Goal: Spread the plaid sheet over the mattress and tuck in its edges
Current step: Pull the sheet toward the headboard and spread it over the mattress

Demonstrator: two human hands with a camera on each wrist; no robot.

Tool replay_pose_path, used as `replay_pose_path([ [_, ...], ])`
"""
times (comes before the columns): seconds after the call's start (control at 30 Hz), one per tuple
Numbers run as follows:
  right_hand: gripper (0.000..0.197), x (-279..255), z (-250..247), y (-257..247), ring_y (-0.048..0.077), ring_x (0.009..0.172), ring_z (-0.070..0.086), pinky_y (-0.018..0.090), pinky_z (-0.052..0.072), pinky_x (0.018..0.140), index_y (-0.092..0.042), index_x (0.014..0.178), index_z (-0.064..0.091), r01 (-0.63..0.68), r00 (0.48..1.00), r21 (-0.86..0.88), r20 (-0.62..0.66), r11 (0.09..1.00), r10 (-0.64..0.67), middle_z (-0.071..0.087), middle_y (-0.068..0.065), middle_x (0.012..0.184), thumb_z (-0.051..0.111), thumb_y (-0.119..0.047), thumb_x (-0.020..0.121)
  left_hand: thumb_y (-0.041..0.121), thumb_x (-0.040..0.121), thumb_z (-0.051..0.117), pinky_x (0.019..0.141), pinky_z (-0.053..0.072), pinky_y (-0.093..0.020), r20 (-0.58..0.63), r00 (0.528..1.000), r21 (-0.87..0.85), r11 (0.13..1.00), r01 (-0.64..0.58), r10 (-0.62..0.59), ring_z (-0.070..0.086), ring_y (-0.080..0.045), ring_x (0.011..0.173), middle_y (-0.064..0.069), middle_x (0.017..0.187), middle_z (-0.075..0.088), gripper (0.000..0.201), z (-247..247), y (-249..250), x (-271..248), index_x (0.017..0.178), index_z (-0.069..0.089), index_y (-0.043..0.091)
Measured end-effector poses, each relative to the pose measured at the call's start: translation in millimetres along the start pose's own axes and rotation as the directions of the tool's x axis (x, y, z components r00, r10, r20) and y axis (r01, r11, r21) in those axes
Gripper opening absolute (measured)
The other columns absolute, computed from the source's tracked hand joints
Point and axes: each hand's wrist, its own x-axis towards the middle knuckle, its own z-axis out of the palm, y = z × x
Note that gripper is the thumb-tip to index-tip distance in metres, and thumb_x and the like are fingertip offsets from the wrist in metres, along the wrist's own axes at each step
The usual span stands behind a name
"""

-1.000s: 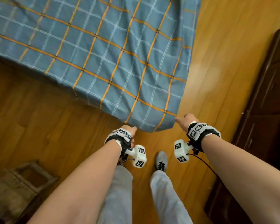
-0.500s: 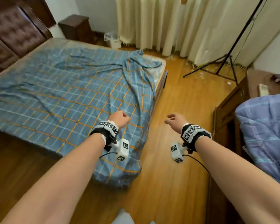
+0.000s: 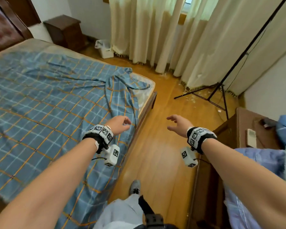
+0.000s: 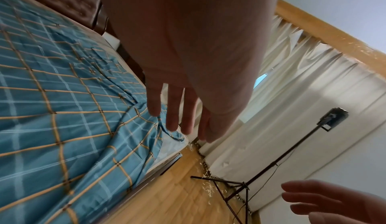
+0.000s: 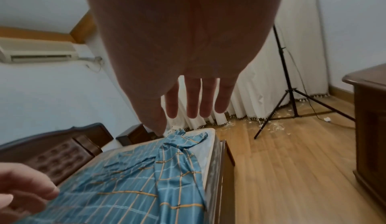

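Note:
The blue plaid sheet with orange lines covers most of the mattress, hanging over the near corner. At the far right corner it is bunched and twisted, leaving pale mattress bare there. My left hand hovers above the sheet near the bed's right edge, fingers loosely curled, holding nothing. My right hand floats over the floor beside the bed, fingers spread. The wrist views show both hands empty: left hand, right hand, the bunched sheet ahead.
A wooden aisle of floor runs between the bed and a dark dresser on the right bearing a blue quilt. A black tripod, curtains, a nightstand and a small white bin stand beyond. My shoe is below.
The view lifted from the sheet's near corner and floor to the whole bed. Both hands rose and moved forward along the bed's right side, their fingers uncurling.

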Motion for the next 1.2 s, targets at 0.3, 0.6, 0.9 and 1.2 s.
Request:
replay_pose_path([
  [0.3,0.039,234,-140,89,0.019,0.122,0.053,0.040,0.048,0.098,-0.031,0.127,0.056,0.097,0.995,-0.058,0.039,0.994,-0.095,0.057,-0.003,0.133,0.062,-0.040,0.089,0.031,0.093,0.057,0.092,0.051,-0.033,0.135,0.990,0.021,0.999,0.032,-0.035,0.062,-0.017,0.107,-0.001,0.117,0.067,0.027,-79,103,252,0.116,0.064,0.019],
  [0.6,0.040,546,-248,157,0.020,0.118,0.057,0.036,0.050,0.095,-0.027,0.125,0.059,0.336,0.933,-0.101,0.171,0.937,-0.316,0.060,-0.002,0.131,0.064,-0.041,0.087,0.034,0.091,0.055,0.088,0.054,-0.038,-0.151,0.921,-0.114,0.932,0.345,-0.359,0.063,-0.017,0.101,0.003,0.112,0.067,0.023,-116,143,486,0.109,0.066,0.024],
  [0.9,0.049,738,-307,81,0.021,0.120,0.057,0.034,0.049,0.097,-0.024,0.132,0.055,0.667,0.693,-0.174,0.503,0.725,-0.517,0.058,-0.001,0.135,0.066,-0.038,0.087,0.034,0.089,0.060,0.089,0.052,-0.035,-0.183,0.668,-0.453,0.665,0.594,-0.722,0.063,-0.017,0.101,0.003,0.111,0.067,0.018,-150,158,552,0.103,0.066,0.026],
  [1.2,0.050,917,-325,-22,0.022,0.114,0.060,0.029,0.047,0.088,-0.022,0.128,0.057,0.785,0.541,-0.094,0.586,0.612,-0.603,0.061,0.002,0.128,0.074,-0.032,0.082,0.025,0.089,0.060,0.092,0.049,-0.029,-0.191,0.435,-0.600,0.456,0.658,-0.880,0.064,-0.021,0.107,-0.001,0.112,0.069,0.021,-220,96,682,0.108,0.069,0.021],
])
